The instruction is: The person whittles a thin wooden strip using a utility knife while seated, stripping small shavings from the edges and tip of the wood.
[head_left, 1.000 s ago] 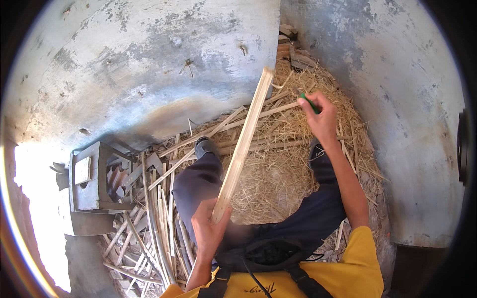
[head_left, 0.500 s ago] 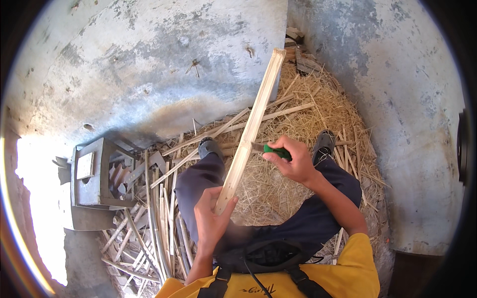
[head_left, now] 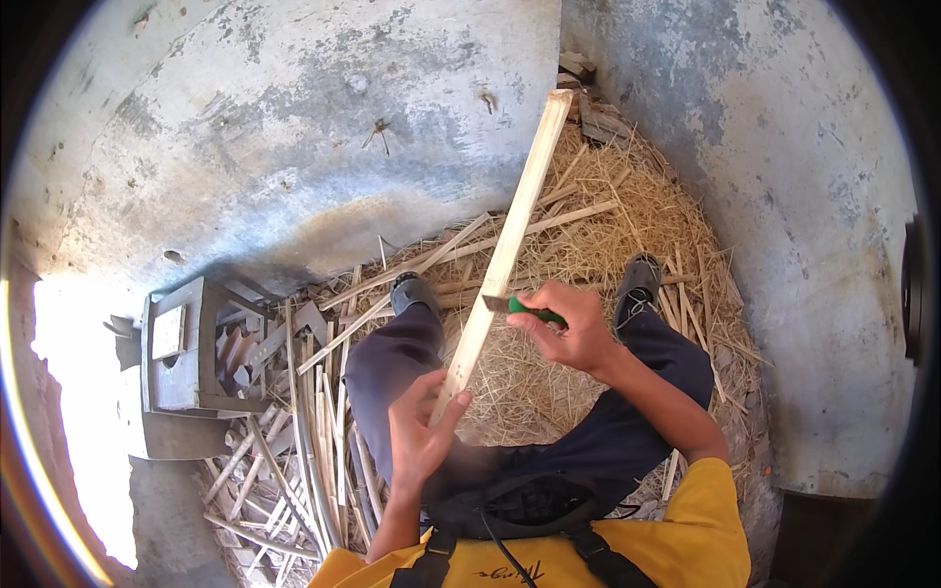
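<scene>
While the person sits with legs spread over a heap of straw (head_left: 588,225), the head view shows the left hand (head_left: 420,436) wrapped around the lower end of a long pale wooden strip (head_left: 510,235), its fingers (head_left: 453,407) clamped on the wood. That strip runs up and away from the body, tilted slightly to the right, with its far end near the grey wall (head_left: 294,127) at the top of the picture. About midway along the strip, on its right edge, the right hand (head_left: 576,328) holds a knife with a green handle (head_left: 529,311); the fingers are closed tight around the handle, and the short blade touches the edge of the wood.

Below the strip lie the person's dark trousers (head_left: 392,358), and two dark shoes (head_left: 414,291) rest on the straw, one on either side of the strip. A yellow shirt (head_left: 696,529) and black chest straps (head_left: 510,510) fill the lower edge.

To the person's left, a grey concrete block with hollow openings (head_left: 181,353) stands on the floor, with a pile of thin split wooden slats (head_left: 314,431) just beside it, reaching toward the left leg. More loose slats lie across the straw behind the strip. Bright sunlight washes out the floor at the far left.
</scene>
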The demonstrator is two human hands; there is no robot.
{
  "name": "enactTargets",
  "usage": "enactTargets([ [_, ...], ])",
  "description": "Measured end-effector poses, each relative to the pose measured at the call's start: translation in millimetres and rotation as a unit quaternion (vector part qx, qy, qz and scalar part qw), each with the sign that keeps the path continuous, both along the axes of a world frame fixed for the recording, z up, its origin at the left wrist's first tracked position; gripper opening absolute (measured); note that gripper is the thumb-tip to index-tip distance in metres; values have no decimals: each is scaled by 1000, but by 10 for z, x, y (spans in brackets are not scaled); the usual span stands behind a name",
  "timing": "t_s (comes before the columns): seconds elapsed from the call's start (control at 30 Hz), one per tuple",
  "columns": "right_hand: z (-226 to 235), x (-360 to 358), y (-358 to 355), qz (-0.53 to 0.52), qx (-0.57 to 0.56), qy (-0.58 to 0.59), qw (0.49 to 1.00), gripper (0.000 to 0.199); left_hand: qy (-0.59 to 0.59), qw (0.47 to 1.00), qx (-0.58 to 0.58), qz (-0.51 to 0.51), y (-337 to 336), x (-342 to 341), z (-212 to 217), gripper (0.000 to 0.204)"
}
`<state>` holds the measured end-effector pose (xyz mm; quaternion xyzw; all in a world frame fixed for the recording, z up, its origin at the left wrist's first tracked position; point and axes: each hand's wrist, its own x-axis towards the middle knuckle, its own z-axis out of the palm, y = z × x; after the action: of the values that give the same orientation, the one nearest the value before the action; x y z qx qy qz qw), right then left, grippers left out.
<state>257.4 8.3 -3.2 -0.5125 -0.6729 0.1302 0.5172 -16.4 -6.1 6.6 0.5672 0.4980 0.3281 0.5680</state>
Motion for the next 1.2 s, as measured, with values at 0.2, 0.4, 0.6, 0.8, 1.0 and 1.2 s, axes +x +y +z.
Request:
enactTargets([
  [0.2,89,64,39,-9,33,-18,999,23,-13,1000,0,7,-58,-20,15,39],
  [0.4,49,35,42,-13,32,-22,999,23,-1,1000,-4,13,-84,-30,43,37],
  [0.6,20,12,49,-20,36,-62,997,22,9,1000,1,19,-108,-75,27,36],
  [0.8,-84,-17,72,-28,53,-88,994,22,-4,1000,-6,24,-140,-119,-3,35],
  [1.0,-305,318,261,-113,84,-30,990,11,21,1000,-22,-3,-249,-216,-62,36],
  [1.2,381,1012,436,-195,102,-42,975,23,71,996,-47,35,-349,-629,-136,33],
])
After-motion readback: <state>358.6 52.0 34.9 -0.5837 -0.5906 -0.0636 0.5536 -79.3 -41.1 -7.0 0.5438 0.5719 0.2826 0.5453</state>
